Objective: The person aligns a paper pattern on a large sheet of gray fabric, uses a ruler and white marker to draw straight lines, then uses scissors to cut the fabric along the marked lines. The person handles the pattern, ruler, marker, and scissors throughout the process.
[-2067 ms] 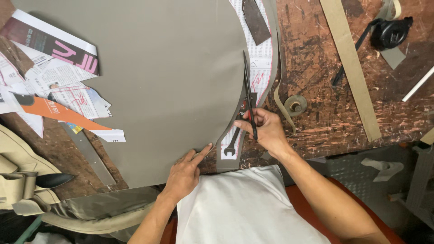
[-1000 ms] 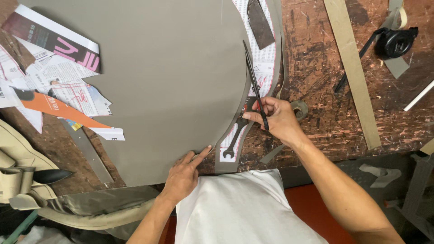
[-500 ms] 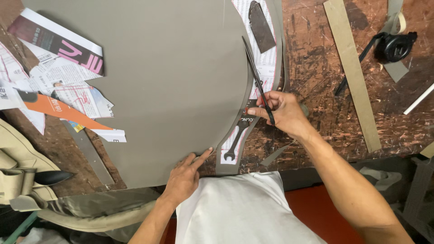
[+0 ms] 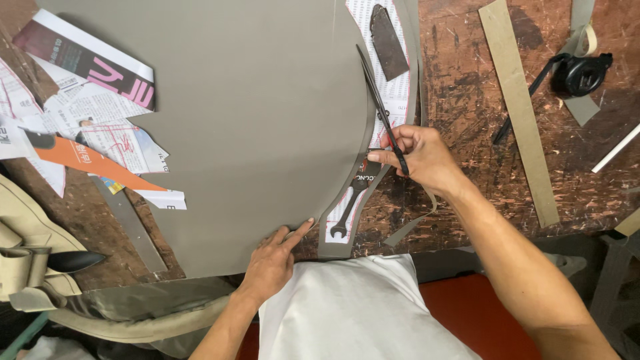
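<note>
From the head view, a large smooth sheet of olive-grey leather-like material [image 4: 247,127] lay flat on the scarred, rust-brown wooden counter [image 4: 467,133]. The right hand [image 4: 420,157] closed its grip on slim black scissors [image 4: 381,110], blades at the sheet's curved edge. The left hand [image 4: 273,260] pressed spread fingers on the sheet's near edge, beside a narrow trimmed strip [image 4: 347,220].
</note>
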